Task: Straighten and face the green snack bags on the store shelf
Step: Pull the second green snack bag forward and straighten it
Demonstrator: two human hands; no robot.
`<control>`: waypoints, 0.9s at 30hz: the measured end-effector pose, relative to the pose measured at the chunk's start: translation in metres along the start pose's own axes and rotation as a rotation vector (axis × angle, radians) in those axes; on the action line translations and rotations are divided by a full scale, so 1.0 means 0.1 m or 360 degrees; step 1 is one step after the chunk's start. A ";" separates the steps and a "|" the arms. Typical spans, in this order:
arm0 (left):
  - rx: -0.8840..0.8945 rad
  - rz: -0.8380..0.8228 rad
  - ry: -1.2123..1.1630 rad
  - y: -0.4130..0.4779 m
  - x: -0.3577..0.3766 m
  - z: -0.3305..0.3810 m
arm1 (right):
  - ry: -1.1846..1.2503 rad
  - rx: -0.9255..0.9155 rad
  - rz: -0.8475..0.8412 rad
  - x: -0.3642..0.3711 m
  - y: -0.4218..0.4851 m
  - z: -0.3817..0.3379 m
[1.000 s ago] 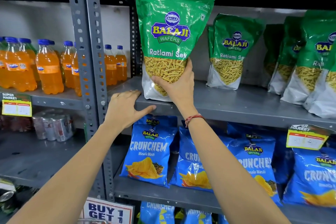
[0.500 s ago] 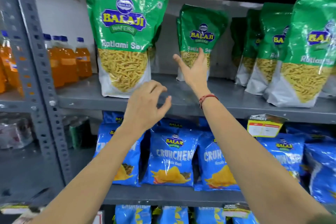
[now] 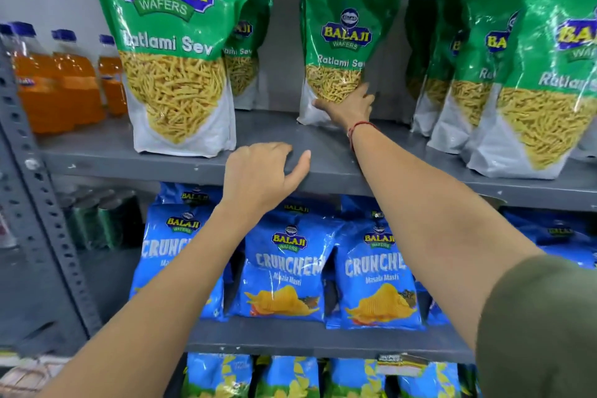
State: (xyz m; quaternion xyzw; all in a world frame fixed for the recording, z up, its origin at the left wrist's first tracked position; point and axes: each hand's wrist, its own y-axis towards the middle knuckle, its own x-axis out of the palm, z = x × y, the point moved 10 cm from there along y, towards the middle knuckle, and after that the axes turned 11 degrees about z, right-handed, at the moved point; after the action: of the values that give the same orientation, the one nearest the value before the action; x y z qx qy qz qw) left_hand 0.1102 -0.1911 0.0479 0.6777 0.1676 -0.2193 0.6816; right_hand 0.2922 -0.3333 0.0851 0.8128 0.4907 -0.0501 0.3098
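Green Ratlami Sev bags stand on the grey shelf (image 3: 290,139). A large green bag (image 3: 176,52) stands upright at the front left, with another (image 3: 248,45) half hidden behind it. Farther back in the middle stands a green bag (image 3: 342,39), and my right hand (image 3: 349,107) is closed around its lower right corner. My left hand (image 3: 261,178) rests on the shelf's front edge, fingers curled over the lip and holding no bag. Several more green bags (image 3: 529,74) crowd the right side, overlapping and angled.
Orange soda bottles (image 3: 61,87) stand on the neighbouring shelf at left, past a perforated grey upright (image 3: 42,236). Blue Crunchem bags (image 3: 284,271) fill the shelf below, and more blue bags sit on the bottom shelf.
My right hand let go of the front-left bag, reached to the back and took hold of the middle bag. My left hand moved onto the shelf edge. The view shifted right and closer.
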 end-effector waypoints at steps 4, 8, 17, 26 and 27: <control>-0.0009 0.0027 0.0007 0.01 -0.01 0.00 | 0.0111 0.0118 -0.0017 0.11 0.10 0.04; -0.0020 0.0032 0.0020 0.01 0.00 0.01 | 0.0200 0.0251 -0.0025 0.17 0.22 0.11; -0.0046 0.0047 0.0004 0.01 0.01 0.00 | 0.0254 0.0288 0.0083 0.13 0.30 0.17; -0.0025 0.0040 -0.0003 0.00 0.00 0.01 | 0.0210 0.0216 0.0114 -0.08 0.12 0.12; -0.0021 0.0034 -0.0003 0.00 0.00 0.01 | 0.0210 0.0205 0.0103 -0.10 0.09 0.12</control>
State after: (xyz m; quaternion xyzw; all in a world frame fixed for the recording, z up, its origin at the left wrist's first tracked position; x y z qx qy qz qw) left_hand 0.1105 -0.1923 0.0478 0.6747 0.1610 -0.2115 0.6885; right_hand 0.2976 -0.3507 0.0836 0.8481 0.4792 -0.0178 0.2254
